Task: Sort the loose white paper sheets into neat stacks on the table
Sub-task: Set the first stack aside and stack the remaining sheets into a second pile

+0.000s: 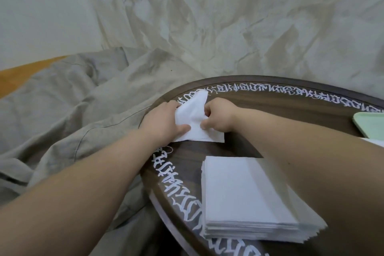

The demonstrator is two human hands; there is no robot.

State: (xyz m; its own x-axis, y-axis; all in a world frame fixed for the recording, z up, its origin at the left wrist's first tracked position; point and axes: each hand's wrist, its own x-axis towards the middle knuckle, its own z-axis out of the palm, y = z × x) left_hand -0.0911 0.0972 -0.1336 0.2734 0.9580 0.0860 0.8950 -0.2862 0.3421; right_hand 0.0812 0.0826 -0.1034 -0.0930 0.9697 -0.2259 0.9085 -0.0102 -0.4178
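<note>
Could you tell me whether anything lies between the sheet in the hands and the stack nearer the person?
Nothing visible does: only bare table separates the sheet, held by the left hand and right hand, from the stack.

Both my hands are on one white sheet (pixel 194 117) at the far left edge of the tabletop (pixel 291 108). Left hand (pixel 164 119) grips its left side, thumb on top. Right hand (pixel 218 115) pinches its right side. Neat paper stack (pixel 247 197) lies nearer me, under my right forearm. Green tray (pixel 372 124) sits right of the hands. Grey cloth (pixel 83 100) lies left of them.
</note>
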